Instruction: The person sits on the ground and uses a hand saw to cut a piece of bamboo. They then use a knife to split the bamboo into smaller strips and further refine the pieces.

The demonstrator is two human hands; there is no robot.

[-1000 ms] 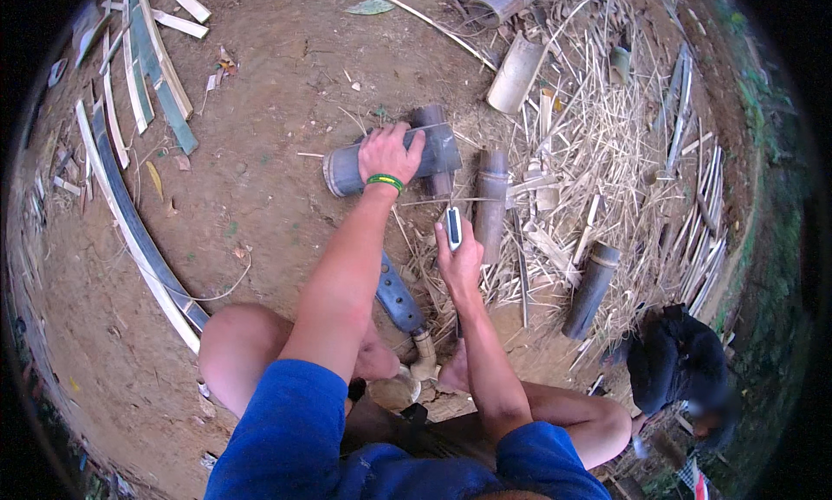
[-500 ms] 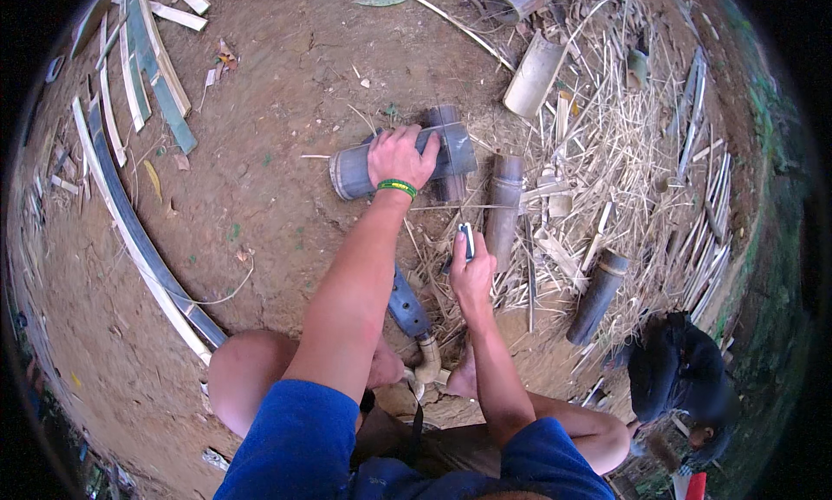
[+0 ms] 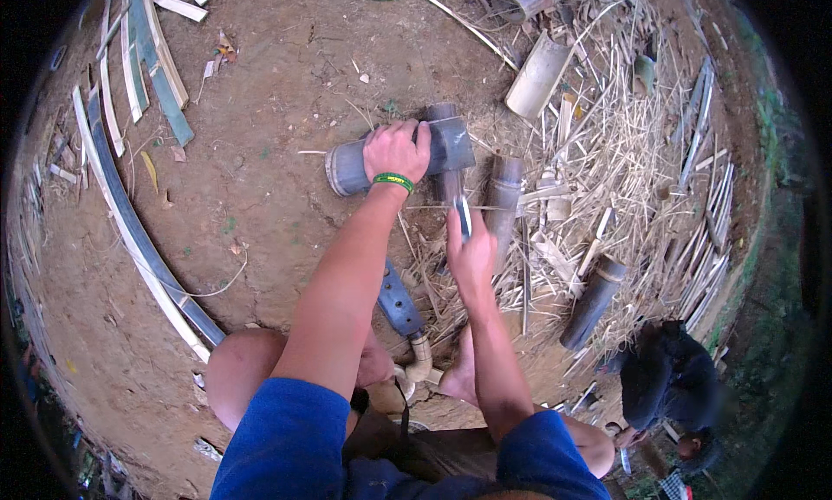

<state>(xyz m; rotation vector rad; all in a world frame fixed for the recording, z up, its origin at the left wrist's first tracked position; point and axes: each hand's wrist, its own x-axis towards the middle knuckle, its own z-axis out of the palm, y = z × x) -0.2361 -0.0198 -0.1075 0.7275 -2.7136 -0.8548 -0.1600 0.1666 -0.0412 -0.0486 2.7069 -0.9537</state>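
A thick grey bamboo tube (image 3: 347, 166) lies crosswise over a darker bamboo piece (image 3: 448, 186). My left hand (image 3: 397, 151), with a green and yellow wristband, presses on top of the tube, its fingers curled over it. Just below the tube's right end, my right hand (image 3: 472, 257) grips a slim hand tool (image 3: 464, 218) with a pale and dark handle. The tool's far end is blurred, so its exact kind is unclear. Close to the right hand lies another bamboo tube (image 3: 503, 192).
Pale bamboo shavings (image 3: 615, 145) litter the ground at right, with a split half tube (image 3: 542, 75) and a dark bamboo piece (image 3: 594, 301). Long bamboo strips (image 3: 143, 218) lie at left. A drilled bamboo piece (image 3: 399, 301) sits between my legs. Another person (image 3: 672, 374) crouches lower right.
My right hand and the tool have moved slightly up toward the bamboo tube, and the tool is now blurred. My left hand stays on the tube.
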